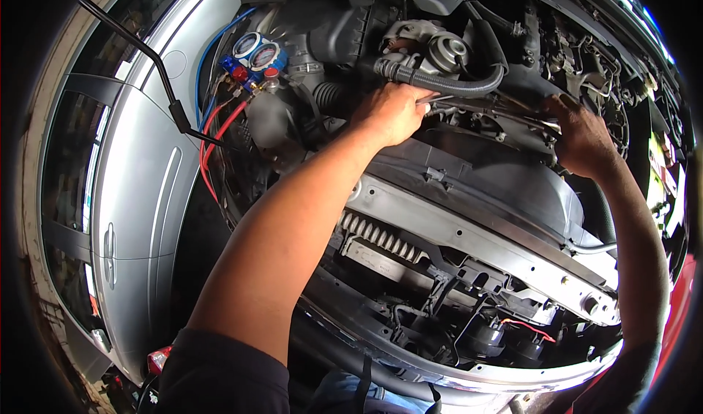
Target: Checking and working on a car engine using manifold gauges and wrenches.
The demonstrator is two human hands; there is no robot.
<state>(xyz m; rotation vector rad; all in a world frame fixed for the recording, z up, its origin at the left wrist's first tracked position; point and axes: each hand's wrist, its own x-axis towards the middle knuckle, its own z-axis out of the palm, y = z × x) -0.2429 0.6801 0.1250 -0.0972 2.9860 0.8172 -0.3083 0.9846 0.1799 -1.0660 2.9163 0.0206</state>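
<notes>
Both my arms reach over the front of an open engine bay. My left hand is closed beneath a ribbed black hose, its fingertips partly hidden; what it holds I cannot make out. My right hand is curled at the right end of slim dark rods or pipes that run across between the two hands. Whether it grips them or something behind them is hidden. Behind the hose sits a metal engine part with a round cap. A black fan shroud lies below my hands.
A gauge manifold with red hoses and blue hoses rests at the bay's left. A thin black arm crosses from the upper left. The silver front crossmember spans before me. A silver car stands close on the left.
</notes>
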